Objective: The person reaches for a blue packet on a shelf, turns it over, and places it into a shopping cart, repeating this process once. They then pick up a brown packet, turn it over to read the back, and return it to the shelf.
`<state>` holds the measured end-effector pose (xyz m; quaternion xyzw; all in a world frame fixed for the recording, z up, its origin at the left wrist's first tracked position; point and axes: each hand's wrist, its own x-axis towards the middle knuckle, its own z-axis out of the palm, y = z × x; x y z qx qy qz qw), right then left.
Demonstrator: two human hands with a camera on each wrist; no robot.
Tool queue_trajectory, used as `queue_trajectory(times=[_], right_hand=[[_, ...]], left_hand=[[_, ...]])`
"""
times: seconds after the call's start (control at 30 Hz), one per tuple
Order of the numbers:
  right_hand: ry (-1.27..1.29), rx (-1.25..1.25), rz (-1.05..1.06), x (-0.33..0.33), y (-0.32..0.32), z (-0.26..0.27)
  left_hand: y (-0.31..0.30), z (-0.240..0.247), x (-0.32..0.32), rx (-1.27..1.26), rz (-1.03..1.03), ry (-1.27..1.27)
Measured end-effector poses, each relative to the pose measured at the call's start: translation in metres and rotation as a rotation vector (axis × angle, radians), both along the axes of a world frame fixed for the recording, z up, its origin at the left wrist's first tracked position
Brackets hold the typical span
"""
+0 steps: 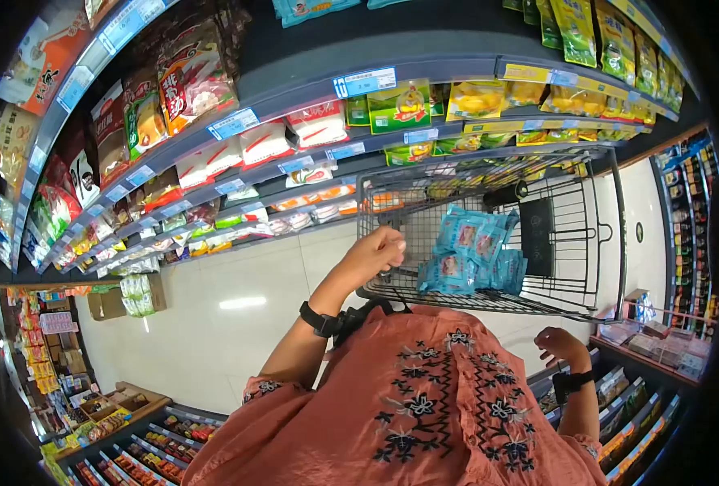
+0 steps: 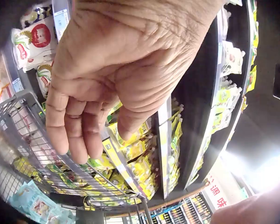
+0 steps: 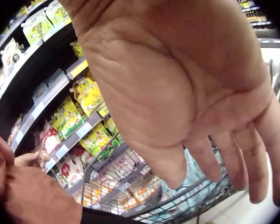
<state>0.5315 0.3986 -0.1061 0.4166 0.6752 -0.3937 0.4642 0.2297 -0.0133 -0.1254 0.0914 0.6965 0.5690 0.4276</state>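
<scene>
My left hand [image 1: 369,261] hangs beside the near left end of a wire shopping cart [image 1: 621,235], its fingers loosely curled around nothing. In the left wrist view that left hand [image 2: 126,65] shows a bare palm with relaxed fingers. On the other side of my body, my right hand [image 1: 562,345] is held low near the cart's right end. The right wrist view shows the right hand [image 3: 177,88] with an empty palm and fingers hanging loose. Several blue packets [image 1: 465,251] lie piled in the cart, also visible as blue packets [image 2: 39,203] in the left wrist view.
A long shelf [image 1: 286,73] of bagged goods curves across the front and left, with red-and-white bags [image 1: 264,143] and yellow-green pouches [image 1: 400,107]. Another rack [image 1: 687,235] stands at the right. Lower shelving [image 1: 132,449] lies behind me; tiled floor [image 1: 213,340] shows at left.
</scene>
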Motion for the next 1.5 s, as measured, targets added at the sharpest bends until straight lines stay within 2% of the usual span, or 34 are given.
queue_trajectory(times=[0.13, 0.2, 0.23, 0.3, 0.4, 0.5, 0.63, 0.7, 0.8, 0.87, 0.97, 1.07, 1.1, 1.13, 1.17, 1.2, 1.27, 1.37, 1.47, 1.5], right_hand=[[0.395, -0.027, 0.038, -0.009, 0.015, -0.053], [0.714, 0.058, 0.347, -0.049, -0.005, -0.076], [0.824, 0.117, 0.386, -0.062, -0.013, -0.102], [0.907, 0.077, 0.46, -0.103, -0.046, -0.113], [0.873, -0.097, 0.51, -0.139, -0.07, -0.135], [0.809, -0.115, 0.635, -0.166, -0.086, -0.147], [0.727, -0.108, 0.72, -0.179, -0.087, -0.246], [0.678, -0.107, 0.763, -0.183, -0.089, -0.261], [0.503, -0.102, 0.731, -0.186, -0.092, -0.252], [0.487, -0.12, 0.694, -0.185, -0.093, -0.244], [0.571, -0.24, 0.77, -0.179, -0.085, -0.271], [0.356, -0.296, 0.534, -0.167, -0.085, -0.276], [0.41, -0.308, 0.501, -0.159, -0.077, -0.33], [1.23, -0.311, 0.701, -0.138, -0.061, -0.482], [0.292, -0.444, 0.674, -0.159, -0.055, -0.39], [0.354, -0.376, 0.392, -0.151, -0.063, -0.35], [0.45, -0.232, 0.425, -0.157, -0.073, -0.296], [0.353, -0.089, 0.208, -0.163, -0.067, -0.3], [0.337, -0.139, 0.071, -0.163, -0.057, -0.296], [0.327, -0.194, -0.043, -0.16, -0.056, -0.296]], left_hand=[[0.014, 0.0, 0.021, -0.025, 0.031, -0.003], [0.017, 0.005, 0.028, -0.035, 0.043, 0.005], [0.019, 0.009, 0.032, -0.046, 0.051, 0.011], [0.019, 0.013, 0.042, -0.052, 0.082, 0.035], [0.012, 0.027, 0.059, -0.071, 0.172, 0.053], [-0.001, 0.025, 0.078, -0.121, 0.245, 0.062], [-0.016, 0.027, 0.104, -0.172, 0.359, 0.044], [-0.022, 0.029, 0.113, -0.18, 0.406, 0.031], [-0.026, 0.039, 0.123, -0.199, 0.453, 0.042], [-0.028, 0.042, 0.126, -0.22, 0.473, 0.047], [-0.032, 0.042, 0.13, -0.222, 0.497, 0.065], [-0.029, 0.038, 0.132, -0.21, 0.52, 0.044], [-0.027, 0.04, 0.132, -0.218, 0.514, 0.053], [-0.026, 0.04, 0.133, -0.23, 0.504, 0.053], [-0.024, 0.041, 0.132, -0.249, 0.489, 0.049], [-0.022, 0.042, 0.132, -0.264, 0.478, 0.048], [-0.017, 0.04, 0.13, -0.286, 0.495, 0.002], [-0.015, 0.034, 0.123, -0.299, 0.466, -0.034], [-0.011, 0.03, 0.117, -0.3, 0.437, -0.044], [-0.008, 0.029, 0.114, -0.302, 0.428, -0.046]])
